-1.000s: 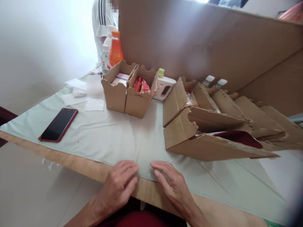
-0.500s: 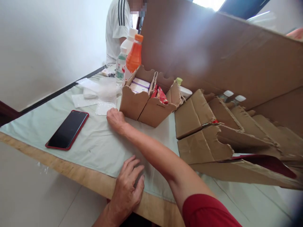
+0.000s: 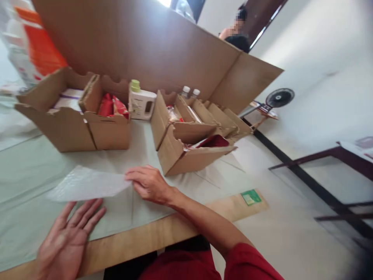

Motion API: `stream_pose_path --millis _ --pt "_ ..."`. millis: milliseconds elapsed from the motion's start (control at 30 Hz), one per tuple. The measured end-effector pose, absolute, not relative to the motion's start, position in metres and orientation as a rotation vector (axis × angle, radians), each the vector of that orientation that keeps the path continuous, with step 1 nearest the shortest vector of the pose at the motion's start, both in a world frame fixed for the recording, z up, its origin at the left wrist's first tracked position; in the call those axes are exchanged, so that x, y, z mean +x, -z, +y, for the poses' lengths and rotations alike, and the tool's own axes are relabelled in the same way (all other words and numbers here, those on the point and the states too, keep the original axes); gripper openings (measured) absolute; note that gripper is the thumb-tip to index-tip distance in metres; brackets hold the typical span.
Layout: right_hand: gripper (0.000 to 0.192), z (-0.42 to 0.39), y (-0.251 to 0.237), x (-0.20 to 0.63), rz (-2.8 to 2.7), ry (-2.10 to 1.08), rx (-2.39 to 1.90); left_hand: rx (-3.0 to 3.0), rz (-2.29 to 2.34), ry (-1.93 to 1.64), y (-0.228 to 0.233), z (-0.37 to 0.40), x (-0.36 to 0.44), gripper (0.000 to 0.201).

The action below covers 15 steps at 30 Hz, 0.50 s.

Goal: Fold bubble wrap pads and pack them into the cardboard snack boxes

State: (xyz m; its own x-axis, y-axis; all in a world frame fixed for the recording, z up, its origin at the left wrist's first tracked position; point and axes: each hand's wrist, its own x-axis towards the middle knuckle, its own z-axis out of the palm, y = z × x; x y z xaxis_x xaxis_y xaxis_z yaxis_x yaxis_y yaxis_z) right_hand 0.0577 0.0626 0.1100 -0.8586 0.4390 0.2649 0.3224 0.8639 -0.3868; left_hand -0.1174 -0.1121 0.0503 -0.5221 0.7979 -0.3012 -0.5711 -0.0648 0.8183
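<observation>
A tall cardboard screen [image 3: 151, 46] stood along the far side of a table [image 3: 180, 229] covered by a pale green cloth [image 3: 26, 167], and in front of it sat cut-down cardboard boxes: a pair on the left [image 3: 72, 124] holding a white packet and red packets, and a slanted stack [image 3: 192, 136] to the right of centre. A white bottle with a green cap [image 3: 141, 102] stood between the two groups, with two small capped bottles just behind the stack. At the upper left an orange and white bottle showed only as a blur.

Near the front edge, the right hand [image 3: 150, 183] pinched the right end of a clear bubble-wrap sheet [image 3: 87, 184], thumb and fingers closed on it. The sheet hung low over the cloth, stretching left. The left hand [image 3: 65, 239] was open, palm up, fingers spread, just below the sheet's left part and gripping nothing.

Handling this well probably meant keeping the pinch light and the sheet flat, letting the open palm take its loose end so it did not fold.

The wooden table edge ran just below both hands, bare of cloth. Open cloth lay to the left and in front of the boxes; the slanted stack sat close to the right hand, leaving little room that way
</observation>
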Motion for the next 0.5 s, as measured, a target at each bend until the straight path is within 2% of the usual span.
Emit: stream_pose_path --millis 133,267,400,500 --pt "0.034 0.049 -0.098 0.161 -2.413 -0.626 -0.685 0.226 1.259 -1.635 -0.077 -0.093 -0.091 0.082" --pt "0.035 0.037 -0.089 0.224 -2.205 -0.758 -0.805 0.345 1.499 -1.605 -0.085 -0.075 -0.051 0.106" --pt "0.036 0.037 -0.081 0.255 -2.110 -0.799 -0.871 0.639 1.739 -1.438 -0.085 -0.065 -0.031 0.108" --pt "0.033 0.027 -0.077 0.258 -2.139 -0.778 -0.851 0.903 1.874 -1.219 -0.088 -0.056 -0.028 0.094"
